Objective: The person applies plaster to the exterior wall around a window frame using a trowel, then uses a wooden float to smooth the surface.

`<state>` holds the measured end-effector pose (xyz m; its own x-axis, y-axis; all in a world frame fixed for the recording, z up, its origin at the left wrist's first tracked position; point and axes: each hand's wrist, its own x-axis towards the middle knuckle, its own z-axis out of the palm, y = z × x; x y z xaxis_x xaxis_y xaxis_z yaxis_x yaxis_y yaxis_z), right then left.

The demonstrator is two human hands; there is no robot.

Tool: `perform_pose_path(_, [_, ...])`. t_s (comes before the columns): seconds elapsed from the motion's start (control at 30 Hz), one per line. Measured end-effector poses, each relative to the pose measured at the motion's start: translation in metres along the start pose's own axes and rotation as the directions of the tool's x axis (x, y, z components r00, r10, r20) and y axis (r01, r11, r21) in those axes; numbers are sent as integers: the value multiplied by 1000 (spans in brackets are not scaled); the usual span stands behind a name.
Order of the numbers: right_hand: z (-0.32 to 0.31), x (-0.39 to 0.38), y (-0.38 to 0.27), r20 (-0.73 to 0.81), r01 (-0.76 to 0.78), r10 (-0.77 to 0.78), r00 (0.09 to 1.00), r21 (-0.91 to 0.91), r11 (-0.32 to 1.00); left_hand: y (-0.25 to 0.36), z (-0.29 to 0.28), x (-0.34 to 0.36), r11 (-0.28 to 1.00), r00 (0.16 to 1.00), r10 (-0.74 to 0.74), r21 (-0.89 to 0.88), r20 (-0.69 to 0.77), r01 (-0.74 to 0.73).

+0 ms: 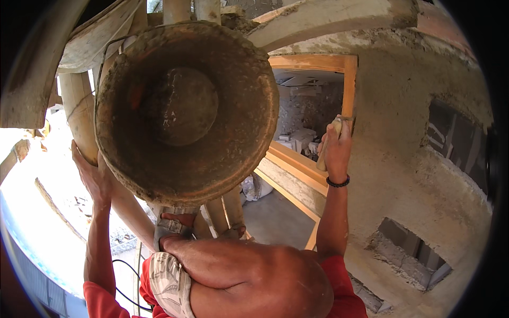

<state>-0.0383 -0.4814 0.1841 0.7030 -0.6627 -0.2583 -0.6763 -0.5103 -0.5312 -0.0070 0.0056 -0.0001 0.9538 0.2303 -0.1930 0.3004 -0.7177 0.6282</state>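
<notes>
My left hand [94,175] is closed around a thick bamboo pole [79,103] at the left of the scaffold. In my right hand [339,151] is a wooden-handled trowel [330,146]. Its metal part shows only as a thin edge beside the orange wooden window frame [349,87], and I cannot tell whether it touches the frame. Between my hands stands a large mortar-crusted bucket [188,106] with a wire handle; its walls are coated and its bottom is bare. The bucket is nearer my left hand.
Grey plastered wall [392,143] spreads across the right, with rough block openings [411,249]. Bamboo poles [217,212] lie under my feet, beside my bent knee [254,265]. Through the window frame lie pale rubble pieces [302,140]. Bright ground lies far below at left.
</notes>
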Motion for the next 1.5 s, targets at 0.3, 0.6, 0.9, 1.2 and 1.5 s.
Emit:
perform_pose_path(0.3, [-1,5,18,-57,87,-89,994,-40,995,0,0,0,999,1000,27,-34,1,-27])
perform_pose_path(0.6, [2,13,5,-57,-5,0,998,-79,997,0,-1,0,1000,1000,-8,-22,11,8])
perform_pose_path(0.9, [-22,37,-27,104,-64,64,992,-1,998,3,-2,0,999,1000,-12,-40,8,12])
perform_pose_path(1.2, [-8,-6,-6,132,19,-16,991,-16,1000,5,-1,1,1000,1000,0,-2,11,0])
perform_pose_path(1.5, [-14,-13,16,-21,29,-29,999,-27,999,5,-1,0,999,1000,-26,-23,8,26])
